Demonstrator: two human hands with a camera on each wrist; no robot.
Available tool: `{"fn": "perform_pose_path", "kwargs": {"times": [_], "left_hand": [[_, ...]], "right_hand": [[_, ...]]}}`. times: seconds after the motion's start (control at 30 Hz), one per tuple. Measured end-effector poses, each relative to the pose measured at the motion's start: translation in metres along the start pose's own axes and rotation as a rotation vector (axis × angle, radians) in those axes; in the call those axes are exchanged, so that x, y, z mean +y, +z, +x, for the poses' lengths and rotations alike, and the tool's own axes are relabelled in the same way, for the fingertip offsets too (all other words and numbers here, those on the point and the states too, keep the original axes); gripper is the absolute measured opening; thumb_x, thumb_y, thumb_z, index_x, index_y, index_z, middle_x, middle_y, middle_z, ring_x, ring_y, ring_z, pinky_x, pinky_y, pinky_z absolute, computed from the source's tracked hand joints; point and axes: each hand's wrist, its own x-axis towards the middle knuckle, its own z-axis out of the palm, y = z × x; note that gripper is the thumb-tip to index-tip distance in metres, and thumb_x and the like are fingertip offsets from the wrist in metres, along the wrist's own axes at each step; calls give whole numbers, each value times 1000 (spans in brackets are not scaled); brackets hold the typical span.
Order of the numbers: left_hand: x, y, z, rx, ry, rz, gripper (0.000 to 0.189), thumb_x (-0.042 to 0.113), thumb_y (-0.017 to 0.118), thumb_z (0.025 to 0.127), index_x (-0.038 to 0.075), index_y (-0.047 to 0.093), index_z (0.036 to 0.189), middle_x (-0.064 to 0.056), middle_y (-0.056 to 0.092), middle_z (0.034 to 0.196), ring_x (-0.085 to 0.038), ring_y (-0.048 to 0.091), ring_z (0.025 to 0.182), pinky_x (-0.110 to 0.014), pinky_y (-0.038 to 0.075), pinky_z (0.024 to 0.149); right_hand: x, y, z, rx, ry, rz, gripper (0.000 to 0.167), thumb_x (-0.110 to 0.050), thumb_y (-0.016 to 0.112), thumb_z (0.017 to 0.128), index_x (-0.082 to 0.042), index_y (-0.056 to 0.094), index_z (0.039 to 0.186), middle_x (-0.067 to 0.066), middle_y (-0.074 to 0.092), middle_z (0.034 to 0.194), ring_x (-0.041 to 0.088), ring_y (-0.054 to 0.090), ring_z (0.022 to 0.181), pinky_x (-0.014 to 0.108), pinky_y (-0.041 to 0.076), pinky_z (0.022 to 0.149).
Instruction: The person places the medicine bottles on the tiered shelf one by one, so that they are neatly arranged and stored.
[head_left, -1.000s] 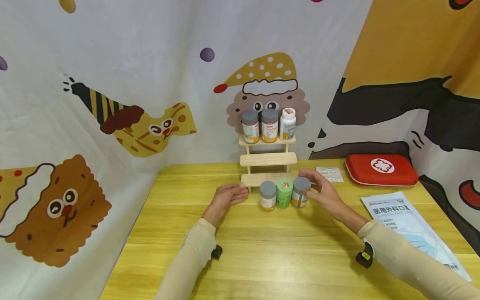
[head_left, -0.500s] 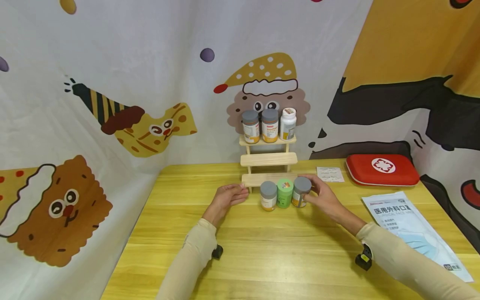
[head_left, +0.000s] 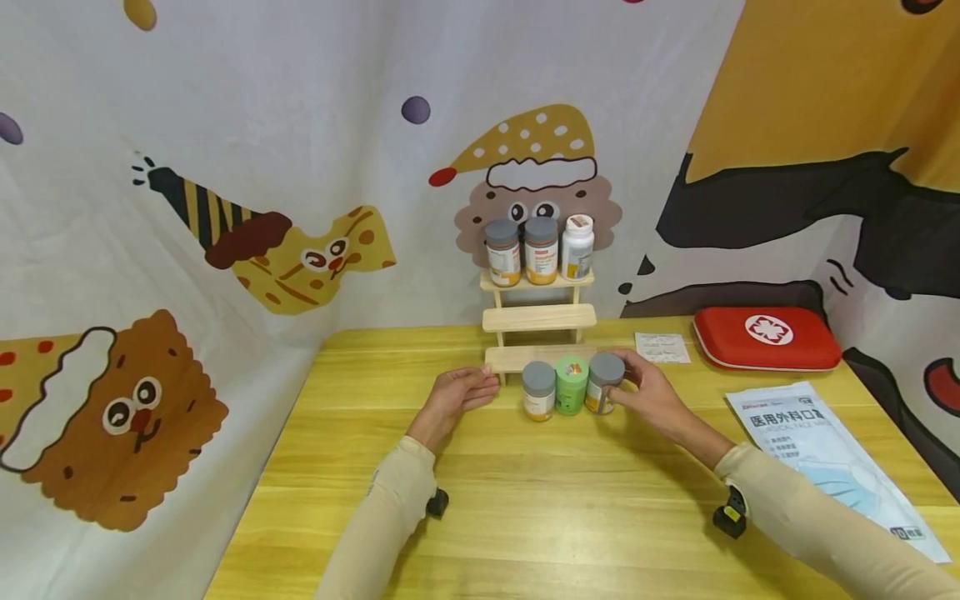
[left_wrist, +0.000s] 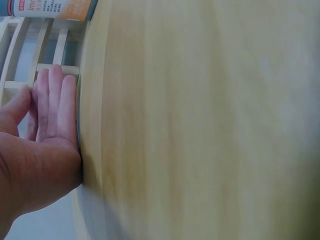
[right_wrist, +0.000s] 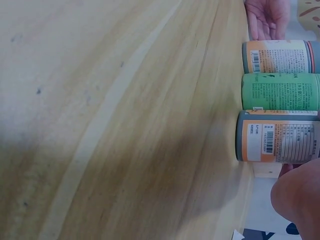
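So the left hand (head_left: 457,393) is held with fingers nearly straight at the left end of a pale wooden three-step rack (head_left: 538,317), near the back edge of the yellow wood-grain worktop (head_left: 517,508). If it's bumped, the top row of bottles (head_left: 542,254) could be toppled. In front, a grey-lidded white-and-orange jar (head_left: 538,396) and green cylindrical tub (head_left: 571,390) are lined up beside a matching grey-lidded jar (head_left: 602,385), gripped between the right hand (head_left: 654,402)'s thumb and fingers. If that's shoved left, its neighbours could be knocked over, being so close. Barcodes (right_wrist: 269,139) are shown only by the right wrist view; the whole top row, only by the head view.
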Motion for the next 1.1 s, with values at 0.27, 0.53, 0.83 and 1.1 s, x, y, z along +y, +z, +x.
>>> {"fn": "perform_pose_path", "kwargs": {"times": [0.27,0.53,0.83,1.1], "left_hand": [[-1,0,0,-3,17,12,30,20,72,103,-3,72,122,-13,82,109,-19,81,97,-37,67,94],[0,-2,1,13,18,23,32,20,73,102,-4,72,123,-16,81,112,-20,81,97,-40,66,96],[2,-2,0,12,19,30,30,21,73,103,-3,72,122,-18,80,115,-22,81,100,-40,66,97],[1,1,-1,-2,16,23,30,21,73,102,-3,72,120,-15,81,111,-20,81,98,-37,66,95]], "right_hand": [[-6,-3,-3,10,23,-61,55,1,69,93,0,54,147,21,64,140,-6,56,115,15,45,107],[-22,-10,1,-1,0,-126,52,-2,68,96,-1,54,146,20,67,135,9,61,119,17,50,103],[-49,-23,10,-11,-15,-157,53,-5,67,97,3,51,148,25,64,137,46,61,130,60,51,111],[-79,-48,26,-7,-36,-141,58,-6,67,99,-1,48,153,20,60,143,-4,53,117,8,49,96]]}}
